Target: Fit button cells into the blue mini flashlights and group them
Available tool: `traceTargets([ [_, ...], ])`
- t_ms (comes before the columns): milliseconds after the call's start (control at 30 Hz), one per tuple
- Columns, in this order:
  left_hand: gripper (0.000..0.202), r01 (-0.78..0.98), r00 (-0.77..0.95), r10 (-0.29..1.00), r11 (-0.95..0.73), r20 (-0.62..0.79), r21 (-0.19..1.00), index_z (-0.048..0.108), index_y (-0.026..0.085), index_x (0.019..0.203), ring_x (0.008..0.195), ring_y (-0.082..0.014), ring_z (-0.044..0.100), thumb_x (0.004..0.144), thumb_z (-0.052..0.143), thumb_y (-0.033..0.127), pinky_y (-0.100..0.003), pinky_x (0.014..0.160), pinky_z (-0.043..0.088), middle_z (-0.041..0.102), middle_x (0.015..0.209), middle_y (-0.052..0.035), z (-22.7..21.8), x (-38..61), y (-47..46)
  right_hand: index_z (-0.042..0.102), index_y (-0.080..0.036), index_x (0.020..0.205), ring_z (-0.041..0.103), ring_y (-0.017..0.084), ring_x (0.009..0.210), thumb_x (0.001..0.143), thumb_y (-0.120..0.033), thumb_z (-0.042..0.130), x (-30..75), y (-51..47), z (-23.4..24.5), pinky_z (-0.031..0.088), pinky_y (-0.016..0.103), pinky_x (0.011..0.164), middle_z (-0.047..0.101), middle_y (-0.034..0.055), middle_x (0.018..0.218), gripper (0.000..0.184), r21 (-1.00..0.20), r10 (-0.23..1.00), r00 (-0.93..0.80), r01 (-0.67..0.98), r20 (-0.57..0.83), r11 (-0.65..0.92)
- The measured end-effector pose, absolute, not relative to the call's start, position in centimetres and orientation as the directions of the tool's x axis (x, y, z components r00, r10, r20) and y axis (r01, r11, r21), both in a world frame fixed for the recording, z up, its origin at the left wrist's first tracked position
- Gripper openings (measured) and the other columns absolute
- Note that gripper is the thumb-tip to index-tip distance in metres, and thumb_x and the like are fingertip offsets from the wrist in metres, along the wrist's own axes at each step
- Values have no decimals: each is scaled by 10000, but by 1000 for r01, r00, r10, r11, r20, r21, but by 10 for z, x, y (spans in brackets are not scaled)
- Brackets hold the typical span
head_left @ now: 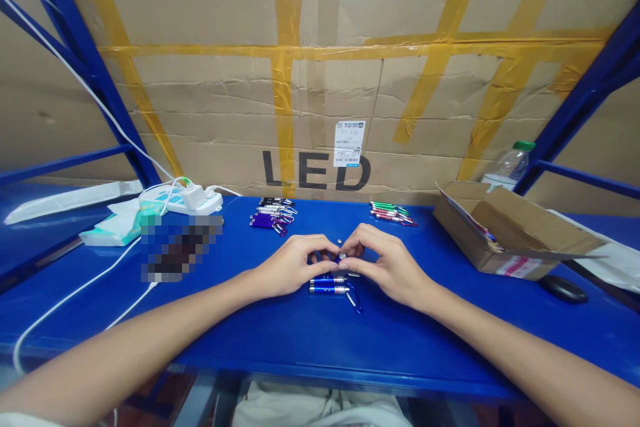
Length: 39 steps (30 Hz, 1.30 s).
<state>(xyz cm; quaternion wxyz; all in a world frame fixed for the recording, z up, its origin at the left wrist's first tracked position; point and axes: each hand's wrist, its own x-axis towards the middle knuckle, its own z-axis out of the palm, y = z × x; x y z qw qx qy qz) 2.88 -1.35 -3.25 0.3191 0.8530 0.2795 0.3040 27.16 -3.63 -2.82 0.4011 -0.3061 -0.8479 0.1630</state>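
My left hand (pixel 291 265) and my right hand (pixel 389 261) meet over the middle of the blue table, thumbs and fingertips bent towards each other. A small round silver piece (pixel 343 255) shows at the right fingertips, pinched there; it may be a button cell, too small to be sure. Whatever the left fingers pinch is hidden. Just beyond lies another tiny silver piece (pixel 339 241). Below the hands are blue keychain flashlights (pixel 327 290), the nearer with a blue carabiner (pixel 356 300), the farther partly covered by my hands.
Purple, silver and black flashlights (pixel 270 215) lie back left; green and red ones (pixel 393 213) lie back right. An open cardboard box (pixel 515 240), a black mouse (pixel 564 289) and a bottle (pixel 510 163) stand right. Left are a power strip (pixel 200 200), cables and a blurred-out dark object (pixel 180 250).
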Motion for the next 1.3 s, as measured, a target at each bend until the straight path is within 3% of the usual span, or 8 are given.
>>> traceTargets([
  [167,178,399,545,745,-633,383,663,776,194,1138,891,-182,704,981,736,267,-286,805,533,772,1047,-40,-36,28,-7,690,-220,1226,642,257,1071,1129,-274,522,276,-29,-33,483,417,963,714,87,1129,201,-396,706,-453,603,545,693],
  [333,178,460,484,786,-602,384,653,774,203,1140,878,-188,708,979,738,272,-298,788,543,775,1044,-35,-39,26,-1,637,-258,1479,619,287,990,1134,-280,452,282,-22,-44,482,405,823,670,118,1095,392,-204,810,-493,798,317,566],
  [500,181,478,489,794,-590,361,650,773,196,1145,896,-190,712,980,739,263,-304,792,537,779,1054,-33,-38,26,-2,744,-270,1303,645,284,1071,1148,-281,432,282,-21,-42,464,425,906,710,110,1145,349,-211,833,-498,811,242,546],
  [633,172,500,485,798,-588,357,636,774,197,1139,902,-191,711,983,736,261,-314,820,537,778,1050,-31,-39,26,-1,654,-271,1465,648,293,1116,1137,-277,448,283,-21,-41,485,431,928,706,126,1210,388,-229,846,-475,819,242,526],
  [800,184,510,481,800,-588,358,628,772,199,1146,892,-195,712,980,731,268,-317,817,540,781,1047,-34,-39,25,0,702,-262,1417,671,286,1094,1137,-273,415,283,-18,-47,522,426,924,718,121,1168,401,-252,837,-481,803,260,540],
  [967,197,510,499,790,-601,358,615,773,196,1147,895,-204,716,987,719,298,-319,811,544,786,1057,-46,-38,25,-1,621,-251,1517,687,274,992,1107,-237,481,284,-17,-49,559,404,870,690,115,1106,434,-208,808,-517,789,283,578],
  [1200,195,502,506,785,-605,358,618,777,195,1149,912,-205,722,989,720,291,-314,816,545,793,1074,-50,-36,26,-3,726,-230,1110,695,234,988,1049,-133,580,283,-20,-40,535,342,853,694,64,1065,186,-308,796,-531,736,290,603],
  [1300,193,499,510,783,-606,356,619,775,191,1151,916,-206,719,993,720,286,-317,823,541,788,1072,-51,-36,26,-3,715,-231,1098,697,230,993,1036,-122,604,283,-20,-39,523,339,862,716,59,1081,168,-328,784,-548,713,291,620],
])
